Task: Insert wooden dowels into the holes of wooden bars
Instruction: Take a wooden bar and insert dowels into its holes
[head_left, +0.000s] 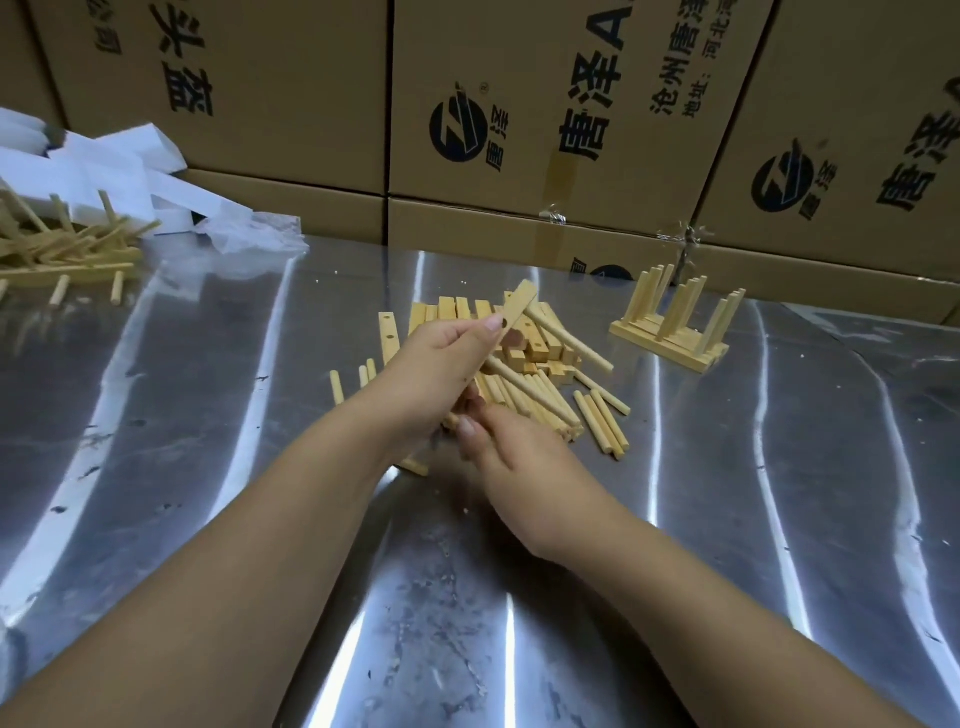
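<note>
My left hand (441, 374) grips a flat wooden bar (519, 306), held tilted above the steel table (208, 415). Two dowels stick out of the bar toward the right, an upper dowel (571, 340) and a lower dowel (535, 397). My right hand (504, 452) is just under the bar's lower end, thumb and curled fingers pinched together there. A short bit of dowel (451, 422) shows beside the thumb; the rest is hidden by the fingers. Under both hands lies a heap of drilled bars (452, 310) and loose dowels (605, 423).
Finished bars with upright dowels (675, 322) stand at the right rear. Another pile of assembled pieces (67, 249) lies far left, beside white paper (119, 166) and a plastic bag (249, 234). Stacked cardboard boxes (545, 104) wall off the back of the table.
</note>
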